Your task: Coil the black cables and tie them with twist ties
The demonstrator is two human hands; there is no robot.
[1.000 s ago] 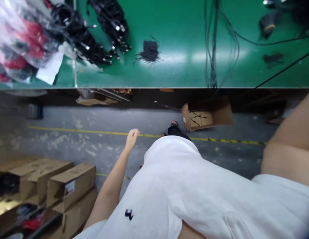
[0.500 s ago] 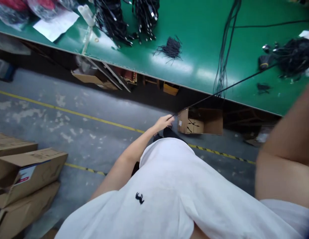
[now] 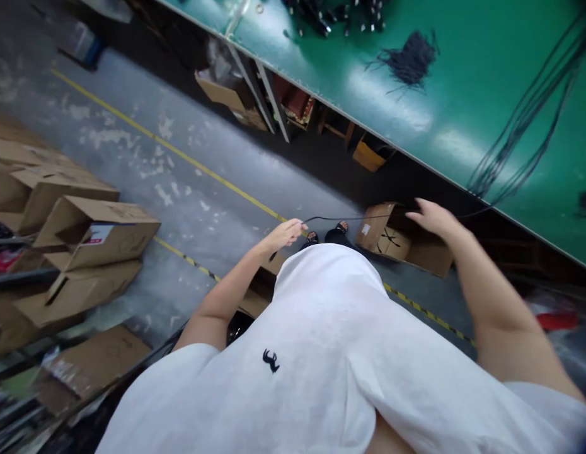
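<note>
A thin black cable (image 3: 340, 218) runs from my left hand (image 3: 287, 234) across to the bench edge on the right, sagging slightly near the left hand. My left hand is closed in a pinch around it, in front of my white shirt, and a short dark end shows below the fingers. My right hand (image 3: 437, 219) is beside the cable, just off the bench edge. Its thumb and fingertips are apart, and the cable passes at the hand, partly hidden by it. More black cables (image 3: 524, 132) lie in a loose bundle over the green bench (image 3: 472, 69).
A pile of short black strands (image 3: 411, 58) lies on the bench, with cable ends (image 3: 340, 16) behind it. An open cardboard box (image 3: 428, 252) with small black pieces stands on the floor below. More cardboard boxes (image 3: 113, 230) are stacked at left. Yellow tape (image 3: 212, 176) lines the floor.
My view has turned toward the left and down. My right hand has come from the far right over the bench to the cable near the box. The left hand still grips the cable.
</note>
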